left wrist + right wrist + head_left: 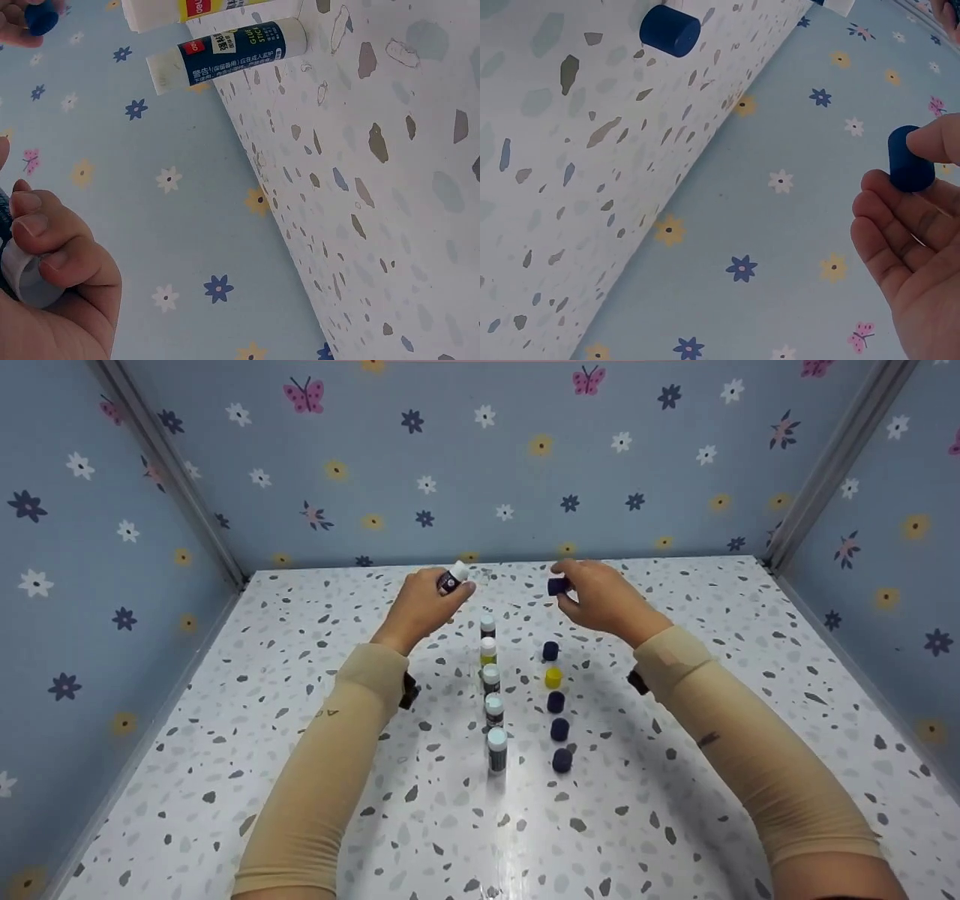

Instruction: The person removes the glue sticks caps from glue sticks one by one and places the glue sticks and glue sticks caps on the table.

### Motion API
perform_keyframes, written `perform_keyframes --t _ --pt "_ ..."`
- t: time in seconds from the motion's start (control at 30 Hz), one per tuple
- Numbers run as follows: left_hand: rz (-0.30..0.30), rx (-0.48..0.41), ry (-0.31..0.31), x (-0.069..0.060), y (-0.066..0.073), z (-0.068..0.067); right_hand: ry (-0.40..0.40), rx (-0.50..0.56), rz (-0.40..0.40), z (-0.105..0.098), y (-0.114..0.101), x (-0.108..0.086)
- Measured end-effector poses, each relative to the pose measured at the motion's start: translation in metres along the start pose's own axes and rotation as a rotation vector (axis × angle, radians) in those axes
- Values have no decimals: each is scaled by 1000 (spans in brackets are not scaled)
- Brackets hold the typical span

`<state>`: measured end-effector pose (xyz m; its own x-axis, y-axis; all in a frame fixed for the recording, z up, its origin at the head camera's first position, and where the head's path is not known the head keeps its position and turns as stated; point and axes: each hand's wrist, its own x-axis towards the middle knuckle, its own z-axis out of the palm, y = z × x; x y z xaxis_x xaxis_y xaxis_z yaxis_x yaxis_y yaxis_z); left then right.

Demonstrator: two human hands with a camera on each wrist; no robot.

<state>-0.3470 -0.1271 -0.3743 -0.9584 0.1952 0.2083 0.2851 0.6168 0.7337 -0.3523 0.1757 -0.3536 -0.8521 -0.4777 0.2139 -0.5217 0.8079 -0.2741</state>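
Observation:
My left hand grips a dark-labelled glue stick with its white end uncovered, tilted up to the right above the far part of the table. Across from it, my right hand pinches a dark blue cap between thumb and fingers. The two hands are apart. Between and below them, several uncapped glue sticks stand upright in a line, the nearest glue stick at the front; one has a yellow label. To their right runs a line of caps: a yellow cap among dark blue caps.
A white speckled table lies under everything. Blue flowered panels rise at the back, left and right, joined by grey corner posts. Small dark devices sit at both wrists, over beige sleeves.

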Motion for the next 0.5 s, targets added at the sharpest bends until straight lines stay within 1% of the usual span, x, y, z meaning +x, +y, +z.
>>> perform_keyframes --t 0.07,0.2,0.3,0.4,0.5 --pt "-22 -25 -2 -1 -1 0 -15 25 28 3 3 3" --pt "-49 -40 -14 -1 -4 1 -38 53 76 11 9 8" --pt "-56 -50 -15 -2 -6 2 -35 49 70 19 12 12" --pt "-58 -60 -6 -1 -9 2 -30 33 45 28 16 17" --pt "-53 -79 -6 -1 -13 2 -50 17 37 36 19 19"
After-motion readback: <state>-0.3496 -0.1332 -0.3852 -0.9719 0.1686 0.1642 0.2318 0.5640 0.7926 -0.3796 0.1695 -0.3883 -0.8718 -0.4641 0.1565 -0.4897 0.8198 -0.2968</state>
